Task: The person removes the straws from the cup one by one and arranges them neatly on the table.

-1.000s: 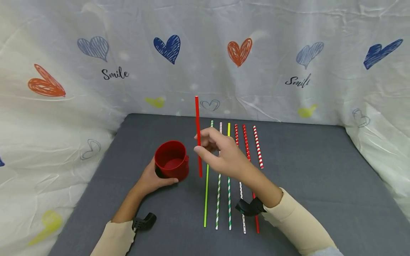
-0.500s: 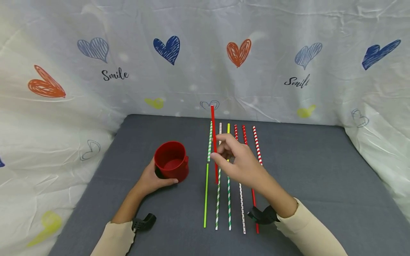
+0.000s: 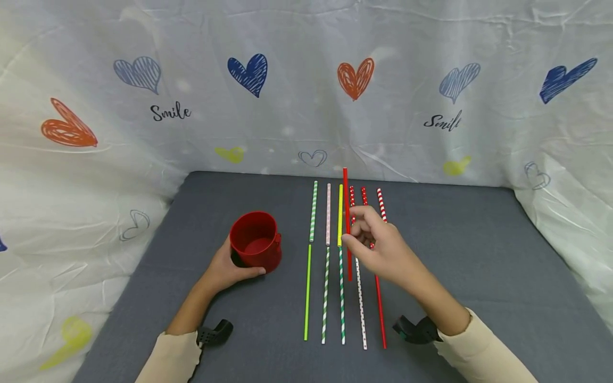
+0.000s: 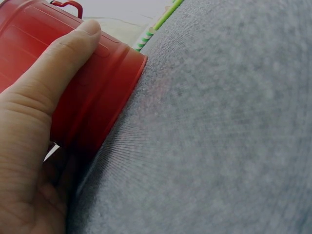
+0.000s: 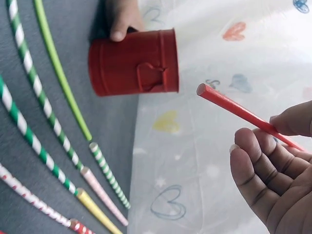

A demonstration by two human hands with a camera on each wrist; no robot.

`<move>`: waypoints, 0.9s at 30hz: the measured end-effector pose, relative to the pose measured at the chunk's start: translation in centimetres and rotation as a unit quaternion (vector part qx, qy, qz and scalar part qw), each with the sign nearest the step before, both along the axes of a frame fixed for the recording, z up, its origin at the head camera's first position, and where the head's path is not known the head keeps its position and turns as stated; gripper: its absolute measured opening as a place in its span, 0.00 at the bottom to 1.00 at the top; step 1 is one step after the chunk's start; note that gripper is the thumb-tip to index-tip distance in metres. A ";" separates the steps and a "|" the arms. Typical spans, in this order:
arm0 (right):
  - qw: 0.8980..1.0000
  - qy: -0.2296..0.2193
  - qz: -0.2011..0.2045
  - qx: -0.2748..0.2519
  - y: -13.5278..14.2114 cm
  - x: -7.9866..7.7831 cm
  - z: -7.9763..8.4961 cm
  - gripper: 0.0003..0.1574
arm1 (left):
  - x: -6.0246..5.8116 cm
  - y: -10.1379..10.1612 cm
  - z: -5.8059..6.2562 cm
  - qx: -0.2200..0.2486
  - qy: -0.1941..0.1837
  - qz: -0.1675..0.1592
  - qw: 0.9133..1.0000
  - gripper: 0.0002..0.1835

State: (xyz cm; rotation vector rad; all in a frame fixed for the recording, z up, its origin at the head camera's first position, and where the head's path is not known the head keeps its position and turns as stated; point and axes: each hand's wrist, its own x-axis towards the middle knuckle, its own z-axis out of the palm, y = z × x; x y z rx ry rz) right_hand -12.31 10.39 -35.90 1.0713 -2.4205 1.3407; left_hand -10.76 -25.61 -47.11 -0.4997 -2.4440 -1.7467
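My left hand (image 3: 233, 266) holds a small red tin bucket (image 3: 269, 260) by its side, thumb along the lower wall. The bucket stands upright on the dark grey cloth, its open top facing up and a little wire handle on its side, as the right wrist view (image 5: 152, 73) shows. Between the thumb and fingertips of my right hand (image 3: 385, 250) a plain red straw (image 3: 346, 191) is pinched near its middle, held up over the rows of straws. Under that hand, parts of a white dotted straw (image 3: 361, 308) and red dotted straws (image 3: 364, 196) are hidden.
Straws lie in two rows. The far row has green-striped (image 3: 313, 210), pink (image 3: 328, 213), yellow (image 3: 340, 213) and red-striped (image 3: 380, 199) straws. Nearer lie lime (image 3: 307, 298), green-striped (image 3: 325, 298) and red (image 3: 380, 314) ones. A white curtain (image 3: 297, 117) with printed hearts hangs behind.
My right hand has moved right and slightly nearer with the red straw, from beside the bucket to over the middle of the rows. My left hand and the bucket have stayed put.
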 end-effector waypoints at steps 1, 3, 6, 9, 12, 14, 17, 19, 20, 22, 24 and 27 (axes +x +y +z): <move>1.000 0.001 -0.003 0.003 0.2 0.0 -0.1 0.28 | 0.0 0.0 0.0 0.000 0.000 0.000 1.000 0.56; 1.000 -0.001 -0.007 0.009 0.5 0.1 -0.3 0.29 | 0.1 0.0 0.0 0.000 -0.002 0.000 1.000 0.56; 1.000 -0.006 -0.013 0.014 1.1 0.1 -0.6 0.30 | 0.1 0.0 0.0 0.001 0.001 -0.002 1.000 0.56; 1.000 -0.010 -0.020 0.020 1.7 0.2 -1.0 0.31 | 0.0 0.0 -0.1 0.002 0.004 -0.004 1.000 0.56; 0.999 -0.012 -0.027 0.028 2.4 0.2 -1.4 0.32 | 0.1 0.1 0.0 0.002 0.004 -0.003 1.000 0.55; 0.999 -0.012 -0.034 0.037 2.8 0.3 -1.7 0.33 | 0.1 0.1 0.1 0.002 0.003 -0.002 1.000 0.55; 0.998 -0.016 -0.047 0.047 3.5 0.5 -2.1 0.36 | 0.1 0.1 0.1 0.004 0.002 -0.001 1.000 0.55; 0.997 -0.018 -0.058 0.051 4.0 0.5 -2.4 0.39 | 0.1 0.1 0.2 0.005 0.002 -0.002 1.000 0.55; 0.997 -0.019 -0.063 0.051 4.2 0.6 -2.5 0.41 | 0.1 0.1 0.2 0.005 0.001 -0.002 1.000 0.55; 0.996 -0.023 -0.073 0.055 4.7 0.7 -2.7 0.42 | 0.1 0.1 0.2 0.006 0.001 -0.003 1.000 0.55; 0.995 -0.024 -0.078 0.060 5.1 0.8 -2.9 0.43 | 0.1 0.1 0.2 0.005 0.000 -0.003 1.000 0.55; 0.994 -0.017 -0.079 0.071 5.7 1.0 -3.3 0.44 | 0.1 0.1 0.2 0.005 0.000 -0.003 1.000 0.55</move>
